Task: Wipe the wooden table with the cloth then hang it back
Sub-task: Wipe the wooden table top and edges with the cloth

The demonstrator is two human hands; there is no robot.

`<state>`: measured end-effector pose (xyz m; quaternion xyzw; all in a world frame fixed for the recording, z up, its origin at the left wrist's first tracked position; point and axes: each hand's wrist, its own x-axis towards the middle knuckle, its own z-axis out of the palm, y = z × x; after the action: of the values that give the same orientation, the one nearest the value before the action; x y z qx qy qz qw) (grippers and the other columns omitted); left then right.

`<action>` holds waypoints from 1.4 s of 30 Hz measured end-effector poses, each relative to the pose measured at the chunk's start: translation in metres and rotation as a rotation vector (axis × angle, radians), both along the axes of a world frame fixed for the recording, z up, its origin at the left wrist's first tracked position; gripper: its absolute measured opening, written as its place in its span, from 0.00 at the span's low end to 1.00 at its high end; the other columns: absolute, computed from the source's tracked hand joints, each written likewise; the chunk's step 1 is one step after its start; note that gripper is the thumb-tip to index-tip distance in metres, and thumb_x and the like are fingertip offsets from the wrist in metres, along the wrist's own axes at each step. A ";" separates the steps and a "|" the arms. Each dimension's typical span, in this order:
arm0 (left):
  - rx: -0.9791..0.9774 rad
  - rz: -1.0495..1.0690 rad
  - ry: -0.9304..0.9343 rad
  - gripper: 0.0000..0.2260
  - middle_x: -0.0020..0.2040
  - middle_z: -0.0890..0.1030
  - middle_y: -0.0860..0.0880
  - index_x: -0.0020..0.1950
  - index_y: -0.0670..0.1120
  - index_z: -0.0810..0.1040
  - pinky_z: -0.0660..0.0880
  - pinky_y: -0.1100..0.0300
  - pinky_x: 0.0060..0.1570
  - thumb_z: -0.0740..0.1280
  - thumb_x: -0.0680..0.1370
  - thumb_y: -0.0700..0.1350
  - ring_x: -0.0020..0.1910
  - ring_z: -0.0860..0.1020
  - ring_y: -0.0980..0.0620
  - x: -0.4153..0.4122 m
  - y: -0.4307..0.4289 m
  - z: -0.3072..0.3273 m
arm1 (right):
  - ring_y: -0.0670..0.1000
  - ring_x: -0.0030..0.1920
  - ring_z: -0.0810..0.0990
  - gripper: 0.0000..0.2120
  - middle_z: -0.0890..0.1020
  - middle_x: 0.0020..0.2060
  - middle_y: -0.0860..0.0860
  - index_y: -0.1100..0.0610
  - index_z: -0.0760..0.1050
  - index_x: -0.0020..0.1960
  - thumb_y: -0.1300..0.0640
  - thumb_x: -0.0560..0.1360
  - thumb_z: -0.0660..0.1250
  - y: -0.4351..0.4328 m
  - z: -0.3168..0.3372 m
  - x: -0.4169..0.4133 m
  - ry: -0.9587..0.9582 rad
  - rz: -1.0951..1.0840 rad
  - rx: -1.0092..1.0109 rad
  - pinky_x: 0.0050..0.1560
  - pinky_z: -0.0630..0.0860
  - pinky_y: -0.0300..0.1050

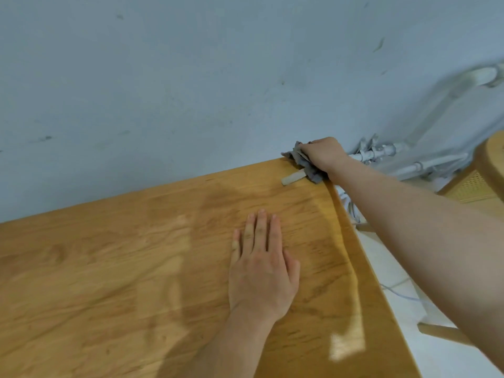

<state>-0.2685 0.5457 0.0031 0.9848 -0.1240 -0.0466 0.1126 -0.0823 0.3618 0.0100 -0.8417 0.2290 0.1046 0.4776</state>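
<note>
nearest the lens, low in the middle of the frame, the left hand (263, 264) lies flat and spread on the wooden table (109, 282), holding nothing, seemingly as a brace. at right of centre, higher up, the right hand (323, 155) is closed over a bunched grey cloth (305, 165) at the table's far corner by the blue wall (163, 77), touching a small pale block (293, 178) that lies there. the cloth looks soft, light and limp; it should crumple under the palm and drag rather than slide, so a full-hand bunch suits wiping, a pinch at one edge suits hanging. no brand, label or writing can be read anywhere.
</note>
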 end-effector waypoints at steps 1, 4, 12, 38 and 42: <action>0.005 -0.002 0.006 0.27 0.78 0.55 0.45 0.78 0.46 0.55 0.51 0.45 0.74 0.47 0.79 0.54 0.77 0.50 0.48 0.000 0.000 0.001 | 0.54 0.37 0.73 0.15 0.74 0.33 0.55 0.56 0.69 0.33 0.48 0.73 0.66 -0.002 0.000 -0.006 -0.003 -0.037 0.069 0.39 0.70 0.50; 0.023 -0.004 0.006 0.28 0.79 0.52 0.46 0.78 0.46 0.52 0.47 0.47 0.75 0.45 0.79 0.54 0.78 0.48 0.48 0.002 -0.002 0.004 | 0.55 0.43 0.79 0.19 0.81 0.41 0.56 0.59 0.79 0.42 0.43 0.77 0.64 -0.006 -0.003 -0.030 -0.011 -0.064 0.128 0.50 0.76 0.52; 0.041 0.022 -0.001 0.29 0.78 0.55 0.46 0.78 0.47 0.56 0.48 0.49 0.75 0.46 0.77 0.53 0.78 0.51 0.49 0.001 -0.004 0.008 | 0.53 0.36 0.76 0.21 0.76 0.31 0.51 0.55 0.70 0.36 0.40 0.79 0.59 -0.011 0.004 -0.147 0.072 0.011 -0.002 0.35 0.69 0.47; 0.051 0.001 -0.041 0.25 0.76 0.61 0.42 0.74 0.42 0.61 0.53 0.43 0.73 0.54 0.78 0.48 0.75 0.55 0.43 -0.001 -0.004 0.008 | 0.56 0.44 0.77 0.24 0.79 0.40 0.52 0.53 0.71 0.43 0.34 0.79 0.50 -0.008 0.008 -0.395 0.277 -0.034 -0.293 0.42 0.74 0.51; 0.045 0.004 0.014 0.25 0.76 0.58 0.39 0.74 0.40 0.59 0.51 0.41 0.73 0.53 0.78 0.46 0.76 0.54 0.40 -0.006 -0.008 0.013 | 0.55 0.46 0.78 0.24 0.81 0.41 0.52 0.53 0.73 0.44 0.35 0.79 0.49 -0.004 0.011 -0.453 0.331 -0.087 -0.298 0.44 0.75 0.51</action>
<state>-0.2746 0.5373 0.0159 0.9870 -0.1201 -0.0563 0.0912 -0.5349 0.3578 0.0210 -0.8637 0.3532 0.1857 0.3078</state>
